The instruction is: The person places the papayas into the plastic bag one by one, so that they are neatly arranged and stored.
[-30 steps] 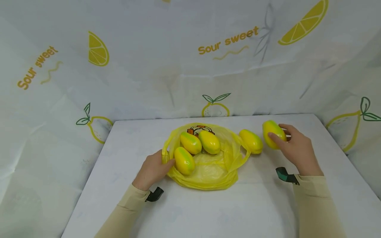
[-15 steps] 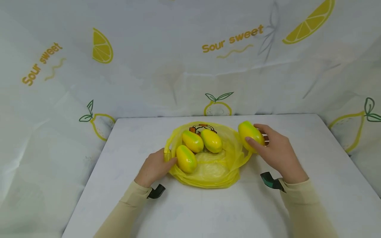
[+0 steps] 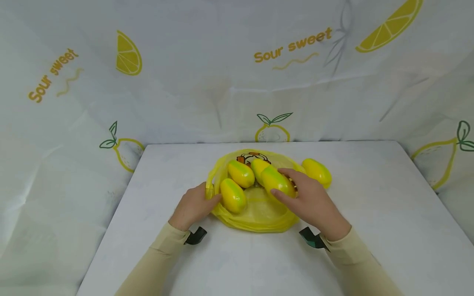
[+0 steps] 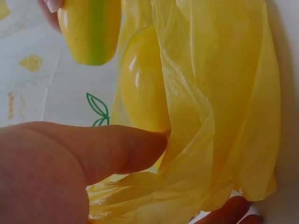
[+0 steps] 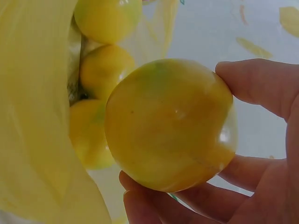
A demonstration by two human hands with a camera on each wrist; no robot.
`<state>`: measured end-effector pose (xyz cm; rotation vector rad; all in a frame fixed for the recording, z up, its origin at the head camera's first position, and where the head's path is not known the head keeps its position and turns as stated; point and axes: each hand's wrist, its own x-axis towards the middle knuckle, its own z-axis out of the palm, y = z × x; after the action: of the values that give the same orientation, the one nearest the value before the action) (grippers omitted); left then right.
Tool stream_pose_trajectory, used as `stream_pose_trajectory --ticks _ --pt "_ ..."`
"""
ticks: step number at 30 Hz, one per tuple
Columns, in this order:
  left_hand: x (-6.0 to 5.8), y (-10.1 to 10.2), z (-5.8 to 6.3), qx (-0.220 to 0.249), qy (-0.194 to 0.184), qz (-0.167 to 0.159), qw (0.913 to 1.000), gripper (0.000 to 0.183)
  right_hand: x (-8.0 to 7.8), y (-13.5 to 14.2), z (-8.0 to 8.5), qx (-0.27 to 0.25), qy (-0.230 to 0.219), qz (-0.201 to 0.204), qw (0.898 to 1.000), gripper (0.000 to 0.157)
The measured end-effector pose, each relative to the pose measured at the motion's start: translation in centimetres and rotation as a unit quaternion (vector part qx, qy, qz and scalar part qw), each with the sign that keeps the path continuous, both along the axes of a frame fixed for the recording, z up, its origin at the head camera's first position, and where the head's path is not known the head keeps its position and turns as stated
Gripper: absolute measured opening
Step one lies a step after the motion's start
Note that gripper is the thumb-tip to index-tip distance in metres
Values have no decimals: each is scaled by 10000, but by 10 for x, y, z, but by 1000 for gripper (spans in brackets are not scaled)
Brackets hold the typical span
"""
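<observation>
My right hand (image 3: 312,203) grips a glossy yellow papaya (image 3: 275,181) with a green streak, thumb on one side and fingers on the other. It holds this fruit over the mouth of a thin yellow plastic bag (image 3: 255,225). With the thumb inside and fingers outside, my left hand (image 3: 192,206) pinches the bag's left rim, as the left wrist view also shows. Three similar papayas lie in the bag: one near the left thumb (image 3: 232,196), one behind it (image 3: 240,174), and a papaya (image 3: 258,165) partly hidden by the held one.
Another papaya (image 3: 317,172) lies on the white table (image 3: 237,263), outside the bag and beyond my right hand. A white cloth backdrop (image 3: 200,98) with lemon prints rises behind the table's back edge.
My right hand has carried the papaya leftward from the table's right side to over the bag. The left hand keeps its hold on the rim.
</observation>
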<state>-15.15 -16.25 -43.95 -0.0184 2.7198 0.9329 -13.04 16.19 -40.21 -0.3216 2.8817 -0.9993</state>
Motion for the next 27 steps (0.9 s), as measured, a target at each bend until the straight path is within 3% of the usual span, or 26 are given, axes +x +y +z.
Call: stream_pose_trajectory --ticks 17,27 --pt "0 0 2 15 -26 -75 10000 23 7 -30 -25 29 296 631 9976 65" --pt "-1 -2 2 -4 -36 -105 9999 23 7 -37 -29 263 170 841 9960 66"
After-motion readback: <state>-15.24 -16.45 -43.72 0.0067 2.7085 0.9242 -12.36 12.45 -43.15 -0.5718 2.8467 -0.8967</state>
